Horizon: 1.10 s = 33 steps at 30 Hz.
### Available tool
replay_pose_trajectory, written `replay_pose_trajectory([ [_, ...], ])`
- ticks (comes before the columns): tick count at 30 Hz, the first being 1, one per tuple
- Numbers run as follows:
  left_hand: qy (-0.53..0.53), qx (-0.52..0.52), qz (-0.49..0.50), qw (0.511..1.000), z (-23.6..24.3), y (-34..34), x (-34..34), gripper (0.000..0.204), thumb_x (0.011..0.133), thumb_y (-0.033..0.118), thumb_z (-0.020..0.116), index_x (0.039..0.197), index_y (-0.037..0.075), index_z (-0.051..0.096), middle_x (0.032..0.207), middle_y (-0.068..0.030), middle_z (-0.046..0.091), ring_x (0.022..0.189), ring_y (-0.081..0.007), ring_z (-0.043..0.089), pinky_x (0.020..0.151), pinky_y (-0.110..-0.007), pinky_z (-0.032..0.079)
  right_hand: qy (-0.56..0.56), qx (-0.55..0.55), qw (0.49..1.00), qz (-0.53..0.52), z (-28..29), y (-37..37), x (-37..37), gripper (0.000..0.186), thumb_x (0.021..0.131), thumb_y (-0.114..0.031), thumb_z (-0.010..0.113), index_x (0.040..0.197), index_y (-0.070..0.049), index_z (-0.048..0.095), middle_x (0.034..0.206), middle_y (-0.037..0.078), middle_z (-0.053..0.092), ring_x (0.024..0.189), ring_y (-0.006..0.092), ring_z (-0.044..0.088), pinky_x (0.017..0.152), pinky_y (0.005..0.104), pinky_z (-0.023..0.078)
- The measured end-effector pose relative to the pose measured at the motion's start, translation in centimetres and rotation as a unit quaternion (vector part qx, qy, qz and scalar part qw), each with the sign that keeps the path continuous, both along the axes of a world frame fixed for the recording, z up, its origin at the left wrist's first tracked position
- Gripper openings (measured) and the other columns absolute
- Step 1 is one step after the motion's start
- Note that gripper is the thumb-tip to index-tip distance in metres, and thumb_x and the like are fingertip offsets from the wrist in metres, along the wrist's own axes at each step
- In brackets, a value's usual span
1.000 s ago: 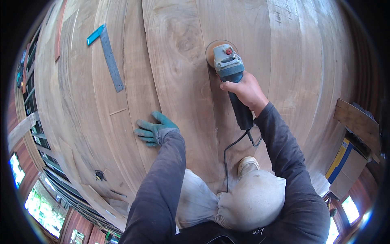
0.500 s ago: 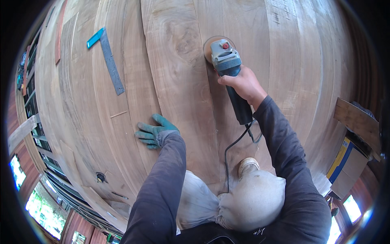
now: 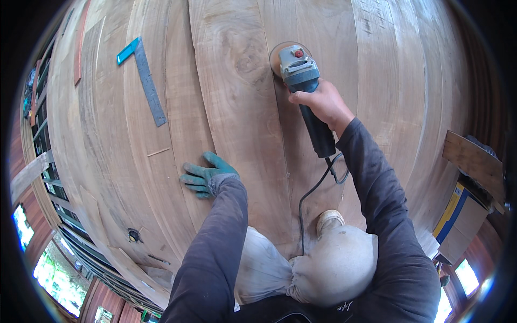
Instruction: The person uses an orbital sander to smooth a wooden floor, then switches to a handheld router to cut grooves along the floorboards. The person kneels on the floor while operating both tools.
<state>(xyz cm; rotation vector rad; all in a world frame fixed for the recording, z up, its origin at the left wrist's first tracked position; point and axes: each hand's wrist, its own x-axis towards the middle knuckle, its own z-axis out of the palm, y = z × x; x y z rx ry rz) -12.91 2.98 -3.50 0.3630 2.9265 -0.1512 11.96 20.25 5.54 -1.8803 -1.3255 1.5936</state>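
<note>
My bare right hand (image 3: pixel 324 105) is wrapped round the body of an angle grinder (image 3: pixel 301 75), blue-grey with a red button on its head. Its round disc (image 3: pixel 277 58) lies over the seam between two boards of the wooden floor (image 3: pixel 242 107). From the grinder's rear end a dark cord (image 3: pixel 308 194) runs back toward my knees. My left hand (image 3: pixel 207 175), in a green-coated work glove, rests flat on the boards with its fingers spread, leaning there and holding nothing.
A try square (image 3: pixel 148 86) with a turquoise stock lies to the left, near a thin wood sliver (image 3: pixel 159 152). A small dark round object (image 3: pixel 133 234) sits at the lower left. On the right are a cardboard box (image 3: pixel 462 220) and a wooden plank (image 3: pixel 473 161). Open framing borders the floor's left side.
The grinder and my right hand have shifted slightly forward, away from me, along the board seam. My left hand has stayed in practically the same spot.
</note>
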Motion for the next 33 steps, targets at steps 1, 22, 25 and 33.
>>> replay_pose_trajectory([
  [1, -0.008, 0.017, 0.005, 1.000, 0.0, 0.0, 0.0, 0.090, 0.102, 0.076, 0.034, 0.170, 0.018, 0.022, 0.177, -0.0217, 0.011, 0.164, -0.0371, 0.012, 0.129, -0.059, 0.012, -0.004, -0.004, 1.000, 0.000, 0.0, 0.1, 0.0, 0.048, 0.078, -0.030, 0.083, 0.110, 0.005, 0.073, 0.096, 0.014, 0.074, 0.088, 0.0248, 0.070, 0.083, 0.0362, 0.054],
  [22, -0.050, 0.036, 0.020, 0.998, 0.7, 0.2, -0.1, 0.094, 0.101, 0.077, 0.035, 0.171, 0.017, 0.018, 0.178, -0.0210, 0.003, 0.165, -0.0361, 0.003, 0.130, -0.059, 0.003, -0.002, 0.008, 1.000, 0.002, 0.2, 3.9, -0.5, 0.048, 0.080, -0.033, 0.081, 0.109, 0.004, 0.074, 0.093, 0.013, 0.073, 0.083, 0.0233, 0.069, 0.077, 0.0390, 0.055],
  [25, -0.027, 0.022, 0.012, 0.999, 0.4, 0.1, 0.0, 0.091, 0.102, 0.076, 0.035, 0.170, 0.018, 0.020, 0.177, -0.0211, 0.007, 0.164, -0.0366, 0.008, 0.129, -0.059, 0.009, -0.013, -0.003, 1.000, 0.000, 0.1, 4.7, -0.6, 0.049, 0.079, -0.035, 0.081, 0.107, 0.005, 0.075, 0.092, 0.013, 0.072, 0.081, 0.0244, 0.069, 0.075, 0.0399, 0.055],
  [33, -0.030, 0.039, 0.008, 0.999, 0.4, 0.0, -0.2, 0.093, 0.101, 0.076, 0.035, 0.171, 0.017, 0.019, 0.178, -0.0215, 0.004, 0.165, -0.0368, 0.004, 0.130, -0.060, 0.005, -0.014, -0.008, 1.000, -0.004, 0.6, 6.7, -1.0, 0.048, 0.077, -0.036, 0.082, 0.100, 0.006, 0.076, 0.088, 0.013, 0.071, 0.078, 0.0245, 0.069, 0.070, 0.0394, 0.055],
])
